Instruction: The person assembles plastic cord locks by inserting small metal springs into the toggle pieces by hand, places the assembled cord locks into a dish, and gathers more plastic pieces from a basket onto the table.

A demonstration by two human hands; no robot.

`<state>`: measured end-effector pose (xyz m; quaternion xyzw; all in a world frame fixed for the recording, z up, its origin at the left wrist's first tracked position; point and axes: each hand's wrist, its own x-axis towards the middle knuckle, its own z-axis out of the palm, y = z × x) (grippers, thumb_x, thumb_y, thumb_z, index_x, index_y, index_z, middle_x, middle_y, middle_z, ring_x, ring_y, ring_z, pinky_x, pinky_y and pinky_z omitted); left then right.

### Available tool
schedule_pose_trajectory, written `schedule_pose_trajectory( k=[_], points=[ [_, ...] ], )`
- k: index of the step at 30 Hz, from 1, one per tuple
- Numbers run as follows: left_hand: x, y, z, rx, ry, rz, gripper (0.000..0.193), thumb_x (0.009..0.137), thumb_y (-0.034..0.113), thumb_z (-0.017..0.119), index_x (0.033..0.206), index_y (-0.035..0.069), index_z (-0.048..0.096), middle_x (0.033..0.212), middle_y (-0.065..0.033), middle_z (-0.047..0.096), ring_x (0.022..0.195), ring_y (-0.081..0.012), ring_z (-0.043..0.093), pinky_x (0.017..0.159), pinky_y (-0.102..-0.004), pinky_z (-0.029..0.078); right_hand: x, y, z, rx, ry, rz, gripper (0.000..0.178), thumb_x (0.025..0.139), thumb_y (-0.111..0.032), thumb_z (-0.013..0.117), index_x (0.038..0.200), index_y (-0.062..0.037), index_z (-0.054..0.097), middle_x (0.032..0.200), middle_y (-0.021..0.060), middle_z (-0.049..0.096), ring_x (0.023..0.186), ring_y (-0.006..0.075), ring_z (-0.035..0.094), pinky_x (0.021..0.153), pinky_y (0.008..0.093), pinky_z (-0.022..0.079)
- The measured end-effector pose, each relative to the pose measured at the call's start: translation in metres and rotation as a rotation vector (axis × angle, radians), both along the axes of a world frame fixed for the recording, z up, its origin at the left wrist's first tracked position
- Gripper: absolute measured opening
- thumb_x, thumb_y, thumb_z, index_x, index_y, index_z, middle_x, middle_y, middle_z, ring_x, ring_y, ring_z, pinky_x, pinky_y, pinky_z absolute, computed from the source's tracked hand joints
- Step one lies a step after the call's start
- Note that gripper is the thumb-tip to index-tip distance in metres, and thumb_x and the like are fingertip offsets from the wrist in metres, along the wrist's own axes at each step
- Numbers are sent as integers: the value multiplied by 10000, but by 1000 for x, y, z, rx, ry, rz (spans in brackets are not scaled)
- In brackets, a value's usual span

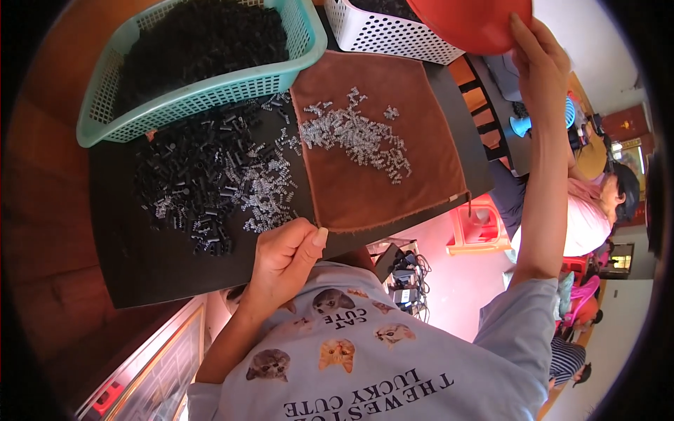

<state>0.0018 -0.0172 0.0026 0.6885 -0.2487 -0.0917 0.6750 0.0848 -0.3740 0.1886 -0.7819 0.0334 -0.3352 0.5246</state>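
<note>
My right hand (544, 59) is raised at the upper right, fingers gripping the rim of a red plastic basin (474, 24), which is cut off by the top of the view. My left hand (284, 256) is closed at the table's near edge, thumb against the near left corner of a brown cloth (393, 200); its inner fingers are hidden. Small silver coil springs (358, 137) lie scattered on that cloth. Left of it, more springs (270, 193) mix with a heap of small black cylindrical parts (193, 168) on the dark table (133, 259).
A teal basket (203, 98) full of black parts stands at the far left of the table. Beside it is a white perforated basket (393, 38). Beyond the table at right are a red stool (481, 228) and a seated person (576, 210). Black cabled items (407, 274) sit below.
</note>
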Motion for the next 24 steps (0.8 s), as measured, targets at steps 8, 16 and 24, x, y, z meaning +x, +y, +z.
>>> schedule_pose_trajectory(
  k=[8,16,24],
  points=[
    [-2,-2,-5,-2,-41,14,230,951,91,615,764,-23,547,610,-63,466,515,-139,424,478,-281,359,-89,30,-63,-731,5,-21,154,852,9,665,1005,17,653,882,46,624,761,139,609,658,244,468],
    [-3,-1,-2,-24,-33,-2,210,938,71,627,766,-25,553,628,-64,468,521,-146,421,483,-283,360,-93,19,-139,-1184,51,-28,299,720,58,654,993,-63,658,844,59,600,695,259,627,566,333,490],
    [-1,0,7,-35,-52,-12,168,926,23,602,769,-23,563,651,-58,506,558,-157,487,524,-289,386,-91,37,-149,-1091,141,85,288,821,-97,715,1090,-20,646,892,128,599,684,307,617,565,356,490]
  ],
)
